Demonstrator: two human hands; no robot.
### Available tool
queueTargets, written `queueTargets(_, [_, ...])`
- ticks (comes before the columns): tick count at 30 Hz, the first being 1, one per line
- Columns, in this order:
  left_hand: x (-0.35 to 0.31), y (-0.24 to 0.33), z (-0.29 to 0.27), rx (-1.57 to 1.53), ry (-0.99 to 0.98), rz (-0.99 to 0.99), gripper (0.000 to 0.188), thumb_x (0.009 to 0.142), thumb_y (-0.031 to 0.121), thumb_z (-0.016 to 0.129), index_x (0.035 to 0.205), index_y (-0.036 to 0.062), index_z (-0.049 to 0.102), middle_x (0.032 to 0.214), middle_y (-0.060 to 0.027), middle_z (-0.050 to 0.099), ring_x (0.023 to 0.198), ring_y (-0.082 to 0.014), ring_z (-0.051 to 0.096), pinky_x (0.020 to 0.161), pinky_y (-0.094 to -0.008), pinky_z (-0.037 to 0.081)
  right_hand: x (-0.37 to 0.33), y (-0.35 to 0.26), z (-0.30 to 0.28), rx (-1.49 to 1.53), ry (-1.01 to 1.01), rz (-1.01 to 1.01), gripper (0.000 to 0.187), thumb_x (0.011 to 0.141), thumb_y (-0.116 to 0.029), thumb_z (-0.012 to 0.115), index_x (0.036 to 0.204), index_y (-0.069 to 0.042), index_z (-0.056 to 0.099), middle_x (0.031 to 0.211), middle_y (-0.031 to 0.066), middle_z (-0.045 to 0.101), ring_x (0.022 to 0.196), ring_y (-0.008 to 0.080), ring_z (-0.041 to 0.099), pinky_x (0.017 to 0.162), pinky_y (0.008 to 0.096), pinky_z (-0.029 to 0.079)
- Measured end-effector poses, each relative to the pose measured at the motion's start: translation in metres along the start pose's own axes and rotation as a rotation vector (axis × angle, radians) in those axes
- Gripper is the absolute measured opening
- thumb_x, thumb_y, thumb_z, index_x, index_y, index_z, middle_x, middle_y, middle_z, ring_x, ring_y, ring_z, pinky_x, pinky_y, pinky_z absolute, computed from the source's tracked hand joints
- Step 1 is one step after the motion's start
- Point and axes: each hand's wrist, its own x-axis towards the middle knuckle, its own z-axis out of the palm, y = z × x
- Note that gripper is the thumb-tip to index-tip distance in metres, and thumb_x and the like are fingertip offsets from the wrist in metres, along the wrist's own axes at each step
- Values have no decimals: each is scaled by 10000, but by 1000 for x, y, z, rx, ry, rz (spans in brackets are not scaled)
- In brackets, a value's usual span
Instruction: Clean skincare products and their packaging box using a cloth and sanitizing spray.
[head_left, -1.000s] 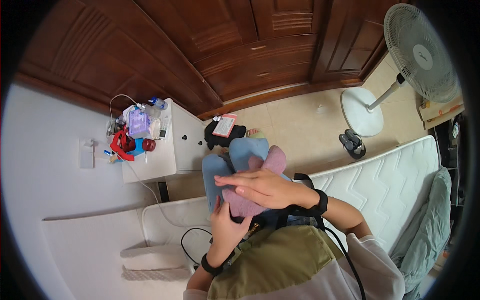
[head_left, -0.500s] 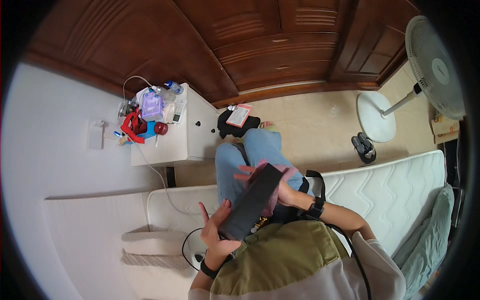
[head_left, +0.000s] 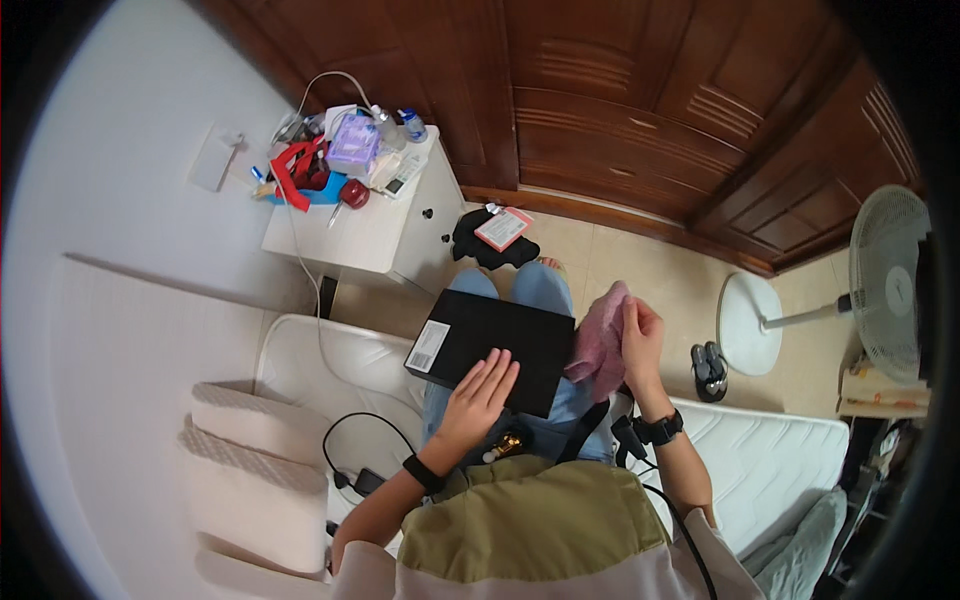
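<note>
A flat black box (head_left: 510, 330) with a white label at its left end lies across my thighs. My left hand (head_left: 485, 390) rests on its near edge, fingers stretched out over the top face. At the box's right end hangs a crumpled pink cloth (head_left: 600, 345). My right hand (head_left: 640, 335) pinches that cloth by its upper right side, apart from the box. Under the box are my legs in light blue jeans (head_left: 540, 285).
A white nightstand (head_left: 345, 240) full of small items stands ahead left, before a brown wooden wardrobe (head_left: 640, 120). To the right are a standing fan (head_left: 885, 285) and dark slippers (head_left: 709, 372). I sit on a white mattress (head_left: 740, 450); a beige pillow (head_left: 260, 470) lies left.
The box has gone from tilted on edge between both hands to lying flat on my lap. My right hand has drawn the cloth off to the right. The view has turned.
</note>
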Motion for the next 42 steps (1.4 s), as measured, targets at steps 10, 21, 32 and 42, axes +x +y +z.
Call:
queueTargets(10, [-29,-61,14,-362,678,-725,446,894,298,649,1242,24,593,1315,-155,580,1248,-312,521,1052,-418,383,-48,-153,71,486,-264,-60,294,1034,-221,503,1087,31,645,935,4,642,838,46,533,746,213,441])
queueTargets(21, [-4,-107,-7,-1721,25,-1362,560,914,583,495,1123,73,597,1053,-75,650,976,-220,616,912,-338,459,-29,-12,120,-843,-623,-418,547,959,-394,523,1402,-76,476,1523,175,341,1421,381,284,1113,577,235])
queueTargets(32, [25,-43,-44,-2552,77,-798,770,972,636,327,1479,58,329,1475,-153,413,1292,-318,486,1090,-466,384,-68,-44,103,-646,-853,-842,414,840,-300,714,1241,-215,655,1531,162,333,1426,388,281,1116,579,270])
queueTargets(42, [-25,3,-38,-2081,548,-1152,730,934,589,448,1431,55,414,1396,-153,508,1251,-294,523,1041,-392,434,-65,10,42,-425,-38,-411,277,809,-79,708,1083,-58,679,902,123,563,850,278,547,782,351,460])
